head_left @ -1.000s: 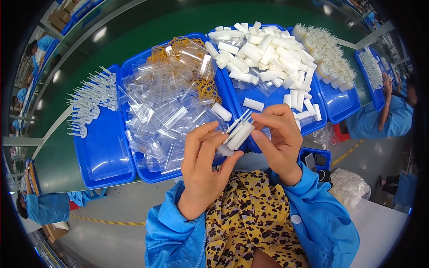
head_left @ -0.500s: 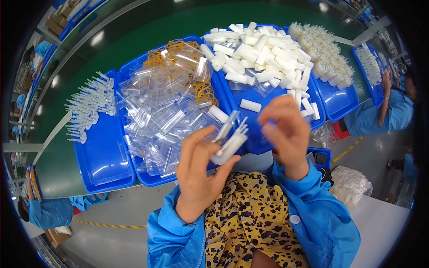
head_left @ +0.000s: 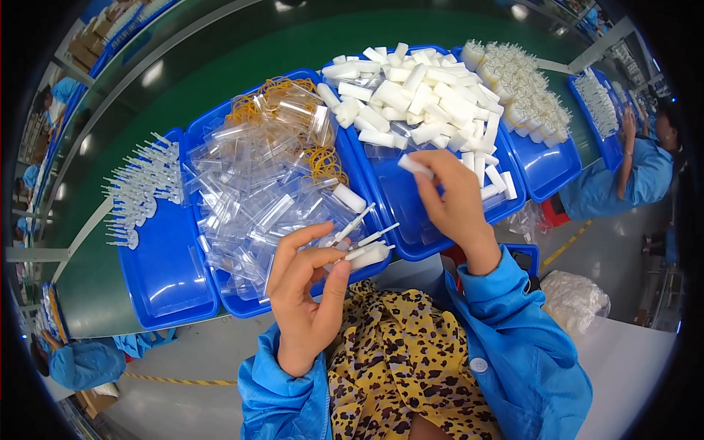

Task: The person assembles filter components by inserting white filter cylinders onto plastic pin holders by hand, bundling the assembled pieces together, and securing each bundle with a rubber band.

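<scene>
Slippage threatens: your left hand (head_left: 308, 293) pinches several white applicators (head_left: 363, 246) loosely fanned over the tray edge, while your right hand (head_left: 455, 198) grips one white cap (head_left: 415, 166) above the blue tray (head_left: 418, 227).

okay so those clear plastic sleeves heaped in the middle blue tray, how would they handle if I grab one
The clear sleeves look thin and glossy, so probably light and slippery. They lie loosely overlapped, so pulling one would likely drag its neighbours. They seem to keep flat shapes, so perhaps semi-stiff rather than floppy.

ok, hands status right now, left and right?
Left hand: closed on a small bunch of white applicator pieces.
Right hand: fingers pinching one white cap piece over the blue tray.
</scene>
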A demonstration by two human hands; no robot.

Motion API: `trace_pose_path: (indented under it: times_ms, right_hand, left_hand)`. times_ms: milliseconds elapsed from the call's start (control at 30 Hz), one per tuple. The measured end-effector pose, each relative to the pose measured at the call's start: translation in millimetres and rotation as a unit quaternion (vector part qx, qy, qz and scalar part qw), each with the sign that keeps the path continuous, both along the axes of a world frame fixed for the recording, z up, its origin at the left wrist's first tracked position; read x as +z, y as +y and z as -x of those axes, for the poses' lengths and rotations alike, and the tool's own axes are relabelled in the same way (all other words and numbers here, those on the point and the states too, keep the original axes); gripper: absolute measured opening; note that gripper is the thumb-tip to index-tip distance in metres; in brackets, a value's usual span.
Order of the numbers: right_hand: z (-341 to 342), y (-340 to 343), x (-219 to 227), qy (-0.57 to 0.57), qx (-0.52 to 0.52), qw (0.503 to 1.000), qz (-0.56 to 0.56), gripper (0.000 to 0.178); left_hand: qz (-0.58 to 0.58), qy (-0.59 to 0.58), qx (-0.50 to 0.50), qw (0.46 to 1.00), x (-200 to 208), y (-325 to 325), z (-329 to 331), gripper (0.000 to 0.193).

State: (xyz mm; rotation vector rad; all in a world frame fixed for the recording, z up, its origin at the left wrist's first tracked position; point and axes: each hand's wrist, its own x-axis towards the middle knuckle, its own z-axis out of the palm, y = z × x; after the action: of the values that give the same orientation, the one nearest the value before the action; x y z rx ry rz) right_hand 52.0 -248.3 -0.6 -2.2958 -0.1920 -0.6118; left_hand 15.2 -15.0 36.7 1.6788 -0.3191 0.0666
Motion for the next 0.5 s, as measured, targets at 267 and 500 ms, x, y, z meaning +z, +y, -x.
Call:
trace_pose_path:
  times_ms: [267,500]
  right_hand:
    - [33.4,20.6,35.8,0.154,0.173,0.842,-0.487,0.021]
    - [32.8,32.4,29.9,0.095,0.160,0.827,-0.530,0.018]
  left_hand:
    - [-0.146,-0.157,0.048,0.976,-1.0,-4.4,-3.1,0.011]
    - [-0.148,-0.194,0.052,0.968,-4.1,-6.8,-4.9,0.013]
